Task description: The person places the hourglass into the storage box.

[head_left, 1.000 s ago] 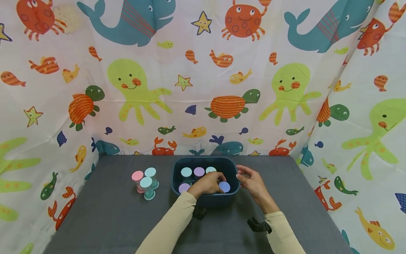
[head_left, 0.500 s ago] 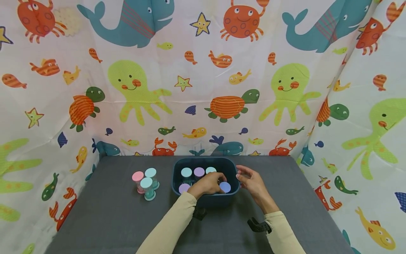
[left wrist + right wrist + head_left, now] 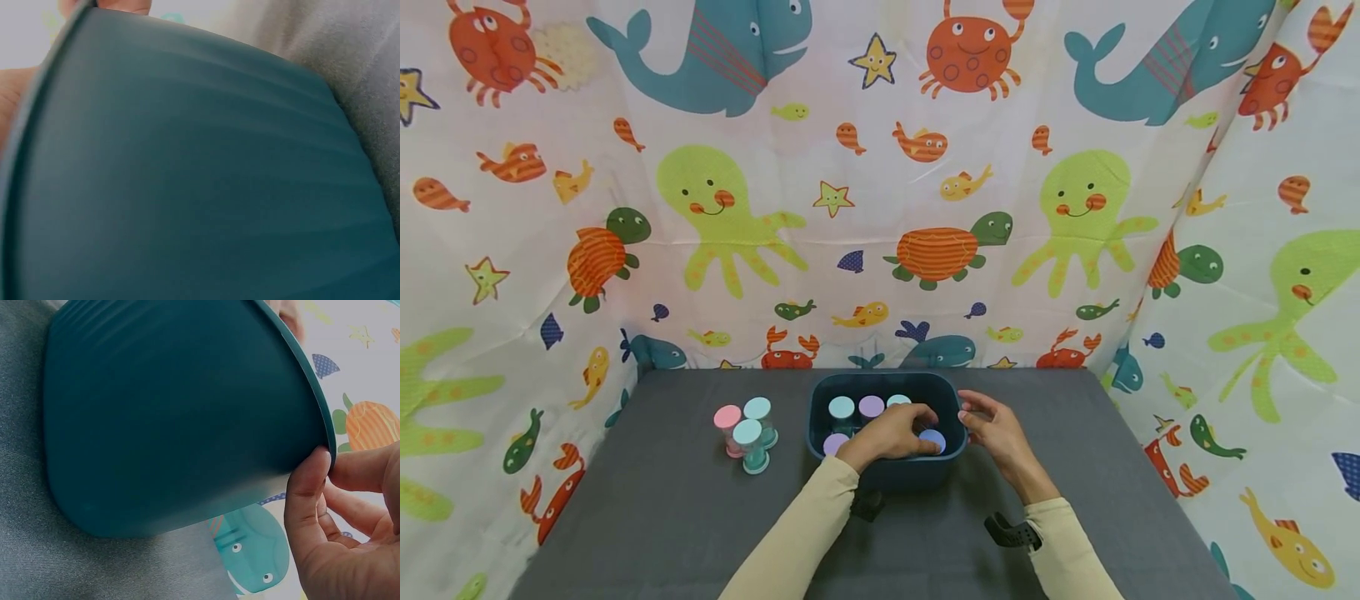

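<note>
A dark teal bin (image 3: pixel 883 473) stands on the grey table and holds several small jars with teal (image 3: pixel 841 407), purple (image 3: pixel 871 406) and blue (image 3: pixel 936 437) lids. My left hand (image 3: pixel 891 433) reaches down into the bin, its fingers curled round a jar that it hides. My right hand (image 3: pixel 992 425) is at the bin's right rim. In the right wrist view its thumb (image 3: pixel 306 487) presses the outside of the bin (image 3: pixel 175 425) under the rim, with the fingers on the other side. The left wrist view shows only the bin wall (image 3: pixel 187 175).
Three more jars stand left of the bin: one with a pink lid (image 3: pixel 727 417) and two with teal lids (image 3: pixel 757 408) (image 3: pixel 747 432). A sea-animal printed curtain (image 3: pixel 880 208) closes in the table at the back and both sides.
My left hand has shifted slightly to the right inside the bin and now covers more of the blue lid. The right hand has stayed on the rim.
</note>
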{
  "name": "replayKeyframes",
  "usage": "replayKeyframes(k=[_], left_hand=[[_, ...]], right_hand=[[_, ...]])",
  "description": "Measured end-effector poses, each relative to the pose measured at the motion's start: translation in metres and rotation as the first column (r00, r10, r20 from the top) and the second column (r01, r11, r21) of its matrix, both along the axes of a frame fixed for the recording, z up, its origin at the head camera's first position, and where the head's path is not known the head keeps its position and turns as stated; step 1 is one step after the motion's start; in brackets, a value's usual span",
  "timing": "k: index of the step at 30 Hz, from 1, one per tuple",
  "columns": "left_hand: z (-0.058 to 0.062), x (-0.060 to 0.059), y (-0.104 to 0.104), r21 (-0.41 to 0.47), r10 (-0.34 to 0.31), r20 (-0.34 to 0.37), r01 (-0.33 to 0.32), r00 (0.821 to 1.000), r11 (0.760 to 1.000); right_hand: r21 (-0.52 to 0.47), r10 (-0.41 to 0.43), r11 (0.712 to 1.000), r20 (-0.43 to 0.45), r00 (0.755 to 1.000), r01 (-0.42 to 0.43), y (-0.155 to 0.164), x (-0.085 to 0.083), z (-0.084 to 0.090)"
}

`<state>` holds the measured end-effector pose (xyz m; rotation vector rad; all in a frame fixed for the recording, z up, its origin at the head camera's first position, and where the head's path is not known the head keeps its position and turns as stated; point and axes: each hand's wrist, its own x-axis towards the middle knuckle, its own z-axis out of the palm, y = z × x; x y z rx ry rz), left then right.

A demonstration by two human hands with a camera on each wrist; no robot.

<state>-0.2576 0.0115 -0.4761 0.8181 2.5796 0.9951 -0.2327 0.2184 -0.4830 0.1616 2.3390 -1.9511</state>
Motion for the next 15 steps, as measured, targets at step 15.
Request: replayKeyframes(k=[15], left_hand=[[0.016, 0.020, -0.019, 0.120, 0.018, -0.068, -0.009, 0.998, 0.993]], right_hand=[[-0.003, -0.010, 1.000, 0.012, 1.000, 0.010, -0.001, -0.001, 0.000]])
